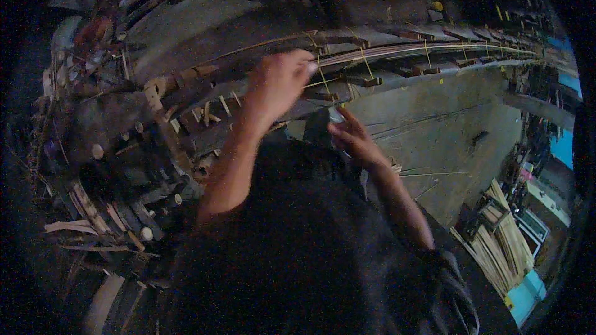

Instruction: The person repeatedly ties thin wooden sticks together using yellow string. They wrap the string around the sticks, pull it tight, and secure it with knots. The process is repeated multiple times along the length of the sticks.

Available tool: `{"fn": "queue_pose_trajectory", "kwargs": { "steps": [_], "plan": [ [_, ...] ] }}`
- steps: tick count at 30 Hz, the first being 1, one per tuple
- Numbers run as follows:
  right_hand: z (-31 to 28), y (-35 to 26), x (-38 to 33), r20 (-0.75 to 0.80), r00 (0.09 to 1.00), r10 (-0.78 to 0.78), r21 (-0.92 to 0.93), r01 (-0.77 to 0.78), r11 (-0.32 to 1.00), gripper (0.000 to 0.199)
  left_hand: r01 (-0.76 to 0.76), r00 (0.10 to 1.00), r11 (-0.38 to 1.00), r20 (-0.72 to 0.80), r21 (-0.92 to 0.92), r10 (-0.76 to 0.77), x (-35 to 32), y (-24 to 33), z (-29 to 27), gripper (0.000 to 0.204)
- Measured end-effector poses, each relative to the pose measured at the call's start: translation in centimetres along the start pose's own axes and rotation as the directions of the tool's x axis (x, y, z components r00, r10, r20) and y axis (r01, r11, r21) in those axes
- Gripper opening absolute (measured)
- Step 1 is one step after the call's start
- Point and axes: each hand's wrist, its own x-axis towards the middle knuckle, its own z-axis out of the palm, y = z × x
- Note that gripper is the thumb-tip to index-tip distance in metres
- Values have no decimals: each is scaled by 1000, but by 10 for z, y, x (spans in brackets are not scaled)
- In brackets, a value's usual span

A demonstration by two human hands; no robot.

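Observation:
My left hand [282, 80] is curled closed at the near end of long thin pale strips [397, 53]. A small whitish bit shows at its fingertips; what the fingers hold is too blurred to make out. My right hand [354, 136] is lower and closer to my body, thumb and fingers closed on a small pale bluish-white object [336, 113] whose kind I cannot tell. The strips run off to the right along a long narrow frame with short wooden crosspieces [363, 80]. Yellow cords [366, 65] cross over the strips at intervals.
Left of the frame lie a dark wooden beam [186, 80] and cut round poles [147, 234]. Thin sticks lie on the concrete floor [447, 130] to the right. A stack of pale boards [496, 251] and a light-blue panel [526, 294] are at lower right. Lighting is dim.

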Motion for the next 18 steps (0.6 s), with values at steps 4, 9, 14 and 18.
{"fn": "queue_pose_trajectory", "kwargs": {
  "steps": [4,9,14,18],
  "plan": [
    [-1,-16,21,426,893,-144,-656,415,631,29,-53,998,913,35,405,43,12,-28,41,19],
    [88,-201,-64,791,583,-186,-592,650,-477,28,-56,998,764,44,643,36,1,-44,56,19],
    [123,-227,98,642,751,154,-764,644,48,35,-188,959,868,-104,459,262,12,-50,67,19],
    [77,-178,177,258,963,-80,-963,250,-96,41,-174,966,836,-75,521,247,11,-76,67,22]
  ]
}}
